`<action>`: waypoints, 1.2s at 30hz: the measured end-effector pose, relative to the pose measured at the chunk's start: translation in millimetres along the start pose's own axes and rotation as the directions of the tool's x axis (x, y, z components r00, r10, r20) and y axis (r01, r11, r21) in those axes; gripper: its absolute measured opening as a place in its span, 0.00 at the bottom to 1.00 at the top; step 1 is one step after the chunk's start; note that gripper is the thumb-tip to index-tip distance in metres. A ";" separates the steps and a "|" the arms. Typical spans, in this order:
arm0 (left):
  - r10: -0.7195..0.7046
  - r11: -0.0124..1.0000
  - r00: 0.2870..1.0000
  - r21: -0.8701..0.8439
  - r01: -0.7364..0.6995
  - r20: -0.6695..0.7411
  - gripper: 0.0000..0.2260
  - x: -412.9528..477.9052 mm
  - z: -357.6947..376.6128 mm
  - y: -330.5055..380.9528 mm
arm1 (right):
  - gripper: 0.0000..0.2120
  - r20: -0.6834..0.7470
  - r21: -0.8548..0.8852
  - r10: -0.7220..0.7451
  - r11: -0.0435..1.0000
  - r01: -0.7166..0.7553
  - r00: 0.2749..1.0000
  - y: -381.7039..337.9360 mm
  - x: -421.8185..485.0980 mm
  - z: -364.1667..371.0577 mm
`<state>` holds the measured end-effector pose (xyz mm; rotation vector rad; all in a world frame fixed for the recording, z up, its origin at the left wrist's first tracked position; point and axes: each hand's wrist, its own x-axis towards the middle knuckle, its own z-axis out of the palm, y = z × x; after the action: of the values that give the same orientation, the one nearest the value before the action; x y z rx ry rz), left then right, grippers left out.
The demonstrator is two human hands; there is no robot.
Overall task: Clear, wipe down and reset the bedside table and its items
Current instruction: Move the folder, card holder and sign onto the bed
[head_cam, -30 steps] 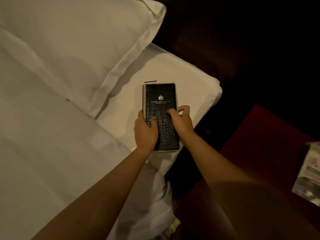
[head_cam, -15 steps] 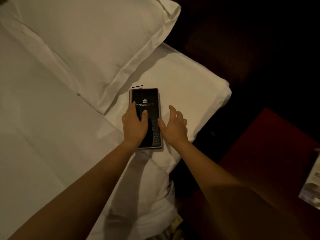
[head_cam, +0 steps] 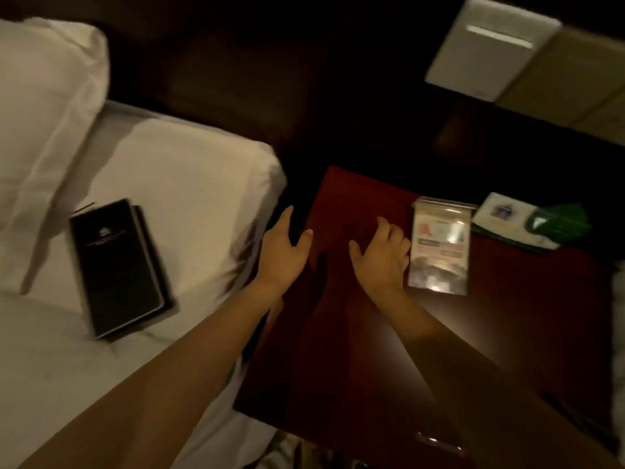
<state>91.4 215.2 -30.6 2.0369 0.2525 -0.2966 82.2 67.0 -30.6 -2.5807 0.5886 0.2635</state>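
hovering over the near-left part of the bedside table [head_cam: 338, 350]: both hands empty, nothing pinched. left hand [head_cam: 282, 253] sits at the table's left edge, over the gap to the bed [head_cam: 189, 184], fingers loosely spread, thumb out to the right. right hand [head_cam: 384, 257] is further right over the dark red top, fingers half curled, knuckles just beside the clear plastic packet [head_cam: 439, 247]; can't tell if it actually touches the packet, frame is blurred. can't tell either whether the palms rest on the wood or float above it.

black folder [head_cam: 116, 265] lies flat on the white sheet at the left, well apart from both hands, just right of the pillow [head_cam: 44, 106], long side running near to far with a slight tilt. small light logo on its cover, unreadable.

packet lies flat on the tabletop, printed card inside, text too smeared to read. right of it, toward the far side, a white-and-green card [head_cam: 521, 223] also lies on the table. far right, a pale rectangular panel [head_cam: 487, 49] with a bright strip sits on the wall above the table.

room is dim, table top shows a faint sheen at the near right.
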 end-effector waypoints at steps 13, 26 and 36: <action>-0.035 0.999 0.938 0.002 0.037 0.346 0.27 4.1 158.8 64.2 | 0.35 -0.035 0.217 0.251 0.947 -0.238 0.967 134.4 34.6 -49.2; -0.001 0.981 0.959 -0.186 0.055 0.282 0.26 -14.6 144.0 60.2 | 0.26 0.038 0.525 0.127 0.842 -0.128 0.991 112.4 22.6 -40.6; -0.078 0.943 0.996 -0.320 0.090 0.049 0.23 -50.7 48.7 30.4 | 0.16 0.172 0.715 0.087 0.674 -0.185 0.981 36.5 -15.1 -30.1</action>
<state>47.6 155.4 -11.2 1.6991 0.3435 -0.3221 54.7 28.6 -15.2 -1.7257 0.6730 0.1825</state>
